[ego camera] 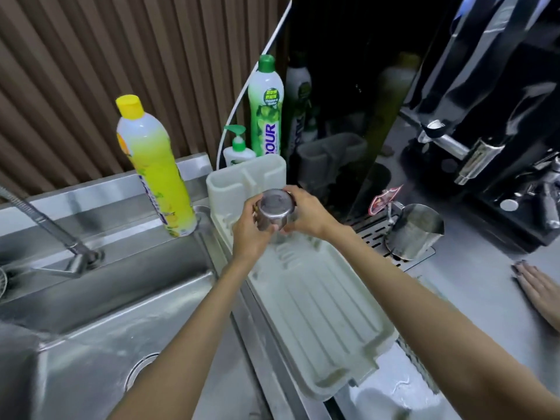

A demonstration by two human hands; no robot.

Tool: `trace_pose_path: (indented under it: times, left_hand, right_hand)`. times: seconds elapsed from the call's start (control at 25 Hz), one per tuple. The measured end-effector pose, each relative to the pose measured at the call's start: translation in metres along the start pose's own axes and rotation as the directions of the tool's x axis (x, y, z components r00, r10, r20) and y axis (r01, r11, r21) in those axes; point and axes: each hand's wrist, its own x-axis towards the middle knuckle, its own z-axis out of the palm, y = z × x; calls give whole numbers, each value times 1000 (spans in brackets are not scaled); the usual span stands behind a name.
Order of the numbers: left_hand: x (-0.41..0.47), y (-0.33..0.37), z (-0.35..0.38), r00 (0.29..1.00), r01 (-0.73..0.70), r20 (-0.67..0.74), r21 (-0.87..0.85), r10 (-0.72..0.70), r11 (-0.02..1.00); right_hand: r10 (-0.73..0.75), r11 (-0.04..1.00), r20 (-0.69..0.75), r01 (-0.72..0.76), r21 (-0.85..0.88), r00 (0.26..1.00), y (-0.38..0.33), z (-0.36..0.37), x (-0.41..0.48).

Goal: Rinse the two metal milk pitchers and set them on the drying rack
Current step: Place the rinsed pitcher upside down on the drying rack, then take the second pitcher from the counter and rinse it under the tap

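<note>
A small metal milk pitcher (pixel 275 209) is turned upside down, its flat base facing me, over the far end of the white plastic drying rack (pixel 321 316). My left hand (pixel 251 234) grips its left side and my right hand (pixel 306 212) holds its right side. Whether its rim touches the rack is hidden by my hands. A second, larger metal milk pitcher (pixel 416 230) stands upright on the slotted drip grate to the right of the rack, apart from both hands.
A steel sink (pixel 91 322) with a faucet (pixel 57 237) lies left of the rack. Yellow (pixel 157 171) and green (pixel 266 107) detergent bottles and a soap pump (pixel 238 147) stand behind. A black coffee machine (pixel 485 131) fills the right. Another person's hand (pixel 539 291) rests on the counter.
</note>
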Motion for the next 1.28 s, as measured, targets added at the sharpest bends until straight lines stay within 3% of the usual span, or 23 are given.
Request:
trace_pose_path:
  times: [0.28,0.36,0.44,0.52,0.6,0.76,0.92,1.04,1.16,1.28]
  left_hand:
    - [1,-4,-5,990,7,136,198,-35,980]
    - [-2,0,-5,978,-7,199,337,-64,941]
    - [-13,12,2,993,-26,117,411,-24,911]
    - [-29,30,18,986,-162,23,359,165,919]
    - [-44,52,46,944,-326,36,268,329,907]
    - [-59,84,107,810,-474,420,56,410,879]
    - [-51,93,162,710,-524,632,178,311,833]
    - [-35,102,184,650,-577,729,291,213,763]
    - [-28,108,194,659,-540,752,456,18,708]
    - [-34,125,197,729,-594,683,659,-36,461]
  right_hand:
    - [55,992,84,-64,107,995,12,14,-9]
    - [91,987,98,-103,125,991,10,10,-19]
    - [115,986,141,-130,101,983,8,-3,-35]
    - [162,981,198,-179,73,967,9,-22,-53]
    - [206,974,214,-222,52,955,17,-48,-78]
    - [329,922,227,-364,131,917,49,-94,-139]
    - [498,791,194,-534,299,845,95,-115,-189]
    - [530,717,181,-551,426,829,118,-125,-203]
    - [512,663,196,-530,530,836,123,-125,-203]
    - [488,632,261,-543,553,833,123,-123,-200]
